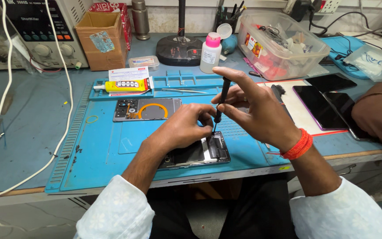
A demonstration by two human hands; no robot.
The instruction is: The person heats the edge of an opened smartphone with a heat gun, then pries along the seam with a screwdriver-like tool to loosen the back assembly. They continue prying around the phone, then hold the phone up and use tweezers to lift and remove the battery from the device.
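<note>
A head-worn camera looks down at 2 bare hands working over a blue repair mat point(111, 150) on a blue worktop point(27, 132). The right hand point(261, 115), with an orange thread band point(298, 145) at the wrist, has its fingers point(228, 74) clenched around a slim black screwdriver point(221, 99). The tool stands nearly upright, its tip pressed down onto an opened phone point(200, 152) lying flat near the front edge of the mat. The left hand point(180, 128) rests on top of that phone, its fingers point(204, 116) curled and pinching near the screwdriver tip, pressing on the phone's upper end; they grasp nothing else that can be seen.

Further back on the mat lies a detached grey back cover point(147, 109) with an orange ring on it. Behind it, in the mat's tray section, rests a yellow glue tube point(122, 85). A white bottle with a pink cap point(210, 52) stands near the back of the worktop, beside a clear plastic box point(284, 44) of parts. To the right, 2 dark phones point(328, 104) lie flat on a white sheet.
</note>
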